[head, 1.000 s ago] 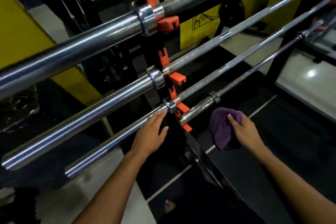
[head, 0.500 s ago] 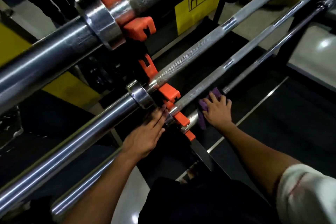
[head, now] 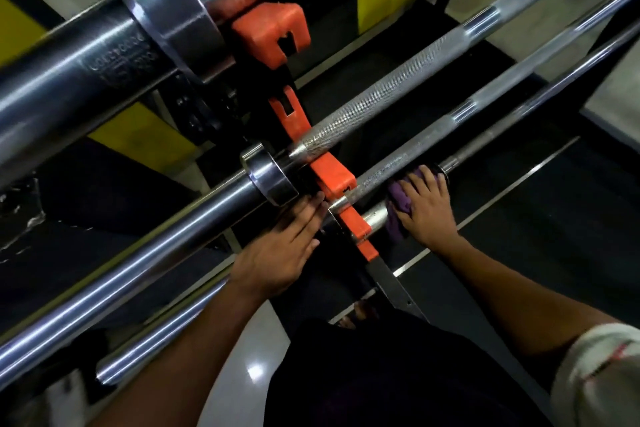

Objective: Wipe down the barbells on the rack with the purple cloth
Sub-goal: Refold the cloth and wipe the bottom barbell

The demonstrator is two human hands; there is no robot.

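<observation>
Four barbells, at least, stacked on orange hooks (head: 332,177) of a rack and running up to the right. Lowest barbell (head: 375,217) now under the purple cloth (head: 398,210), just right of the hooks. Right hand (head: 427,210) laid over that cloth, fingers bent around it and the bar beneath, cloth bunched between palm and metal. Left hand (head: 280,248) flat, fingers straight and together, tips resting near the collar (head: 272,177) of the second barbell (head: 114,263) and against the bar below; nothing gripped, seemingly only steadying.

Step in hand, by the look of it: wiping the lowest bar, near its inner sleeve end, close to the rack upright. Hard to tell whether the cloth wraps fully round the bar, since the underside stays hidden.

Next move likely calls for sliding the cloth along the thin shaft (head: 512,135) up and to the right, with steady pressure and a fuller wrap to reach the hidden side. Some care needed near the hooks, lest the cloth snag. Upper barbells, including the big near one (head: 69,80), apparently left for later passes.
</observation>
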